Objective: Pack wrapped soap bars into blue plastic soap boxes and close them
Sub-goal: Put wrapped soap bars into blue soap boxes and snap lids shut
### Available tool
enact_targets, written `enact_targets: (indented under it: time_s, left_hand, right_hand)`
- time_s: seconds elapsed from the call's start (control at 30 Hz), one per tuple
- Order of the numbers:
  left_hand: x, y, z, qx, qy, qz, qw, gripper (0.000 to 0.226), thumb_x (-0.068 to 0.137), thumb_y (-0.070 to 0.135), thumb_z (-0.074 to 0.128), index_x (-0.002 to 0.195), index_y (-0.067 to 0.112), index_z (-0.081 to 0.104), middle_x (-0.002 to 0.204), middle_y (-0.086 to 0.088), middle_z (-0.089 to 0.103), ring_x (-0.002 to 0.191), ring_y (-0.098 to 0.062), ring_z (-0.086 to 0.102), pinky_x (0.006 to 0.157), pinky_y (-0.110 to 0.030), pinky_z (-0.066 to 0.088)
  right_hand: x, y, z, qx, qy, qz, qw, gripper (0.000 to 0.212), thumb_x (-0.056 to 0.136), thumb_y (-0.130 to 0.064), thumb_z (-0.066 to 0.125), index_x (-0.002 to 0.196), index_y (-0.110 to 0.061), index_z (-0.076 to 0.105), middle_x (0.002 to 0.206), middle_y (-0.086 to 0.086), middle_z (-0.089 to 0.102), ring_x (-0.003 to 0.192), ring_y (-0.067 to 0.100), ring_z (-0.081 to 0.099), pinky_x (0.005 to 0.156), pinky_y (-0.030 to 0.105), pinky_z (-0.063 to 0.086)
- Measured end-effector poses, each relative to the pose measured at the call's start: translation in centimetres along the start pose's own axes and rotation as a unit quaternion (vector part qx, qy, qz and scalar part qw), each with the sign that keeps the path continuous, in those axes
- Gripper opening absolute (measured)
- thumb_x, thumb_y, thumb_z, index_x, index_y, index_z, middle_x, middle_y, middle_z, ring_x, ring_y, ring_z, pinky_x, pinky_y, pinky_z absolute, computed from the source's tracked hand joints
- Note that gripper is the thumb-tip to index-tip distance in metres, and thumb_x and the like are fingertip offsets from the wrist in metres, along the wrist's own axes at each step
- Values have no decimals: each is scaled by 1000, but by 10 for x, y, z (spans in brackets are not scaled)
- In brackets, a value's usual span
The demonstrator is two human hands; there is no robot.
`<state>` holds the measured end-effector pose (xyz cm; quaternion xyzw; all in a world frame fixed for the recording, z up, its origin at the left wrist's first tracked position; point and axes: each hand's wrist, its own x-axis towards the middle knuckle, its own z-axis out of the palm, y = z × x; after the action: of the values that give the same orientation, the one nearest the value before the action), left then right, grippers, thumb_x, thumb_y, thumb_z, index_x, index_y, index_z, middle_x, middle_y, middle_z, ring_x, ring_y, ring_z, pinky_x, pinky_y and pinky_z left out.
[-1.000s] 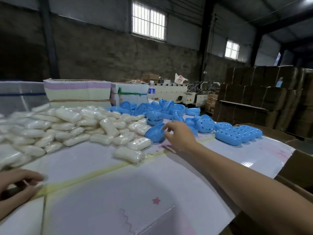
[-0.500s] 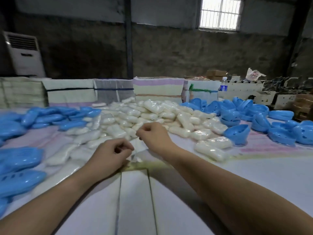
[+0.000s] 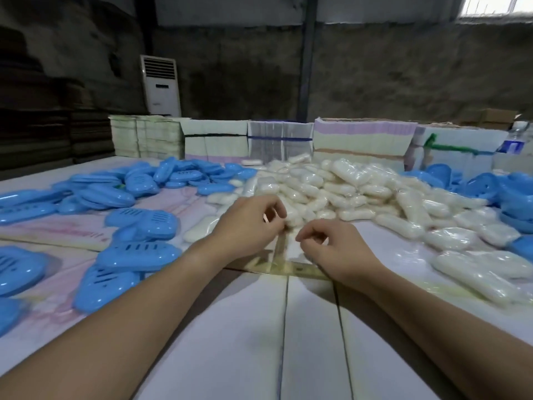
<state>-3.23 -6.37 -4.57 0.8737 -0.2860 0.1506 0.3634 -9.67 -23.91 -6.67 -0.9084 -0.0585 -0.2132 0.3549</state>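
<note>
Head view: worn at head height, facing forward and down.
Range: close over table [image 3: 311, 327].
Overlap: single view only.

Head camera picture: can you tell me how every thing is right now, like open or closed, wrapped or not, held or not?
left hand: fingers curled, pinching something small; what, unclear.
right hand: fingers curled, beside the left; whether it holds anything, unclear.
soap bars: wrapped, heaped loose on the table.
blue soap boxes: closed, lying at left.
blue box halves: open, piled at right.
</note>
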Motion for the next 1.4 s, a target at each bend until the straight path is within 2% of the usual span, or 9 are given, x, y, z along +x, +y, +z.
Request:
enact_targets:
  time_s: [0.23, 0.43, 0.7, 0.8, 0.9, 1.03, 1.17, 1.3, 1.4]
  left_hand:
    - [41, -65, -72, 275, -99, -145, 945, 43, 87, 34, 59, 129, 30, 51, 125, 1, 57, 105, -22, 49, 89, -37, 45]
    - [42, -107, -108, 359, -275, -296, 841, 61, 79, 44, 66, 136, 32, 48, 135, 1, 50, 113, -23, 52, 89, -36, 48]
    - [36, -109, -90, 355, -127, -222, 899, 43, 85, 29, 58, 128, 22, 54, 125, -7, 53, 111, -30, 49, 96, -43, 48]
    - [36, -80, -76, 258, -30, -142, 955, 55, 87, 31, 58, 140, 30, 46, 138, -6, 43, 126, -35, 36, 102, -44, 37]
    - [34, -32, -50, 14, 8, -92, 996, 63, 80, 34, 62, 140, 40, 44, 135, 0, 45, 123, -22, 45, 96, -32, 41]
    - [29, 22, -9, -255, 37, -50, 965, 54, 78, 21, 73, 124, 42, 54, 114, 11, 52, 96, -6, 58, 74, -21, 46]
    - [9, 38, 30, -358, 63, -9, 931, 52, 68, 27, 82, 110, 46, 58, 119, 9, 53, 100, -12, 60, 76, -19, 52]
    - [-12, 30, 47, -362, -37, 8, 931, 47, 69, 28, 88, 98, 41, 54, 116, -1, 54, 92, -11, 59, 65, -16, 52]
    - [-13, 25, 39, -347, -65, 21, 935, 48, 68, 26, 89, 94, 31, 50, 104, -7, 59, 90, -17, 66, 72, -29, 60]
  right_hand:
    - [-7, -12, 4, -34, -73, -95, 992, 15, 83, -20, 65, 86, -34, 71, 85, -20, 65, 90, -4, 54, 72, 8, 39]
    - [-8, -14, 2, -49, -102, -116, 987, 14, 88, -20, 65, 95, -28, 73, 85, -20, 62, 93, -11, 51, 75, 5, 37]
    - [-7, -11, 2, -37, -99, -111, 988, 14, 87, -17, 66, 94, -27, 74, 88, -19, 64, 93, -10, 52, 74, 6, 38]
    - [-5, -8, 1, -34, -83, -93, 992, 16, 87, -20, 66, 93, -33, 72, 91, -19, 65, 92, -6, 54, 75, 9, 39]
    - [-4, -3, -3, 26, -33, -51, 998, 21, 85, -17, 65, 86, -37, 70, 80, -22, 65, 78, 0, 59, 69, 12, 40]
    - [1, 6, -15, 106, 62, 9, 992, 18, 85, -18, 64, 83, -35, 72, 80, -15, 69, 77, 4, 61, 67, 17, 42]
    - [7, 18, -28, 146, 126, 52, 980, 17, 87, -19, 62, 83, -31, 73, 83, -18, 71, 82, 0, 62, 72, 20, 44]
    - [12, 26, -36, 116, 154, 68, 979, 18, 87, -16, 61, 90, -27, 75, 87, -16, 72, 84, -4, 62, 73, 15, 44]
    - [12, 30, -38, 71, 150, 79, 983, 19, 87, -15, 60, 90, -29, 74, 87, -16, 71, 84, -1, 62, 71, 9, 43]
